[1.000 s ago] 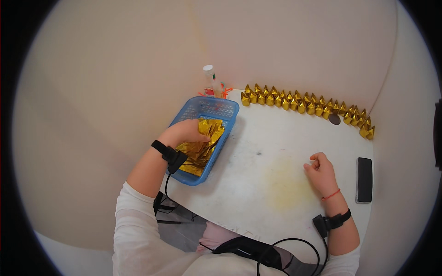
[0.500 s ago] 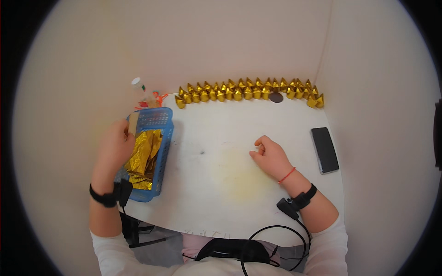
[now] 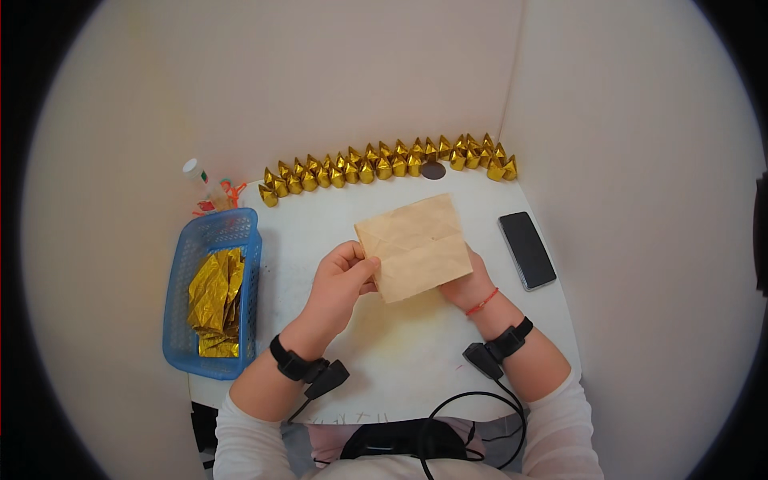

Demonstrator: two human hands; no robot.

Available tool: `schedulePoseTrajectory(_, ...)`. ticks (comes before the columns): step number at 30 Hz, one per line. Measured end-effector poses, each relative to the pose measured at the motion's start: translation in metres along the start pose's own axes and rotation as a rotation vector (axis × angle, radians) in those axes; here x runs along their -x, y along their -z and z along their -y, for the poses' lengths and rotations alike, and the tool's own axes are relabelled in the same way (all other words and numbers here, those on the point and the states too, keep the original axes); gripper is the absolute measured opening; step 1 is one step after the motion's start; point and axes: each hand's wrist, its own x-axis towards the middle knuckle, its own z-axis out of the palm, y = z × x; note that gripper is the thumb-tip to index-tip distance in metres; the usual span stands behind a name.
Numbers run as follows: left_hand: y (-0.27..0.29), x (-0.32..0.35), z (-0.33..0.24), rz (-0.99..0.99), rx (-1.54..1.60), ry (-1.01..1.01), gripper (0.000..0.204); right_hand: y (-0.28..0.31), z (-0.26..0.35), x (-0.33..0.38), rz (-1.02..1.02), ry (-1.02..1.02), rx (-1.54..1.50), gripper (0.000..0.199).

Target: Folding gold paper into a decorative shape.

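Both hands hold a creased tan paper sheet above the middle of the white table. My left hand pinches its lower left edge. My right hand grips it from behind at the lower right, mostly hidden by the paper. To the left, a blue plastic basket contains crumpled gold foil sheets.
A long row of folded gold paper shapes lines the back of the table. A black phone lies at the right. A small bottle and orange bits stand behind the basket. Beige walls enclose the table.
My left hand left the basket and came to the table's middle. My right hand, which was resting on the table, has joined it. Both now hold a tan sheet.
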Motion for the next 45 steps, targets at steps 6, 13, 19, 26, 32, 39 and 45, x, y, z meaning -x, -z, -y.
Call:
schedulePoseTrajectory(6,0.024,-0.023,0.042,-0.085,0.017,0.106,0.006,-0.005,0.020,-0.001,-0.044,-0.216,-0.049,0.039)
schedulePoseTrajectory(13,0.029,-0.026,0.050,-0.058,-0.046,0.029,0.009,-0.005,0.015,-0.003,-0.012,-0.108,0.383,0.026)
schedulePoseTrajectory(19,0.036,-0.025,0.051,0.007,0.139,0.108,0.018,-0.007,0.016,-0.004,-0.018,-0.150,0.314,0.027)
schedulePoseTrajectory(26,0.046,-0.027,0.047,0.152,0.565,0.169,0.020,0.003,0.023,-0.004,0.160,-0.207,0.111,0.027)
schedulePoseTrajectory(32,0.038,-0.026,0.048,0.031,0.454,0.124,0.017,0.003,0.023,-0.005,0.204,-0.187,0.098,0.030)
schedulePoseTrajectory(39,0.035,-0.026,0.051,-0.080,0.306,0.066,0.005,-0.005,0.018,-0.001,0.119,-0.169,0.369,0.028)
schedulePoseTrajectory(45,0.034,-0.023,0.049,-0.063,0.267,0.080,0.016,-0.004,0.017,-0.002,0.097,-0.196,0.426,0.018)
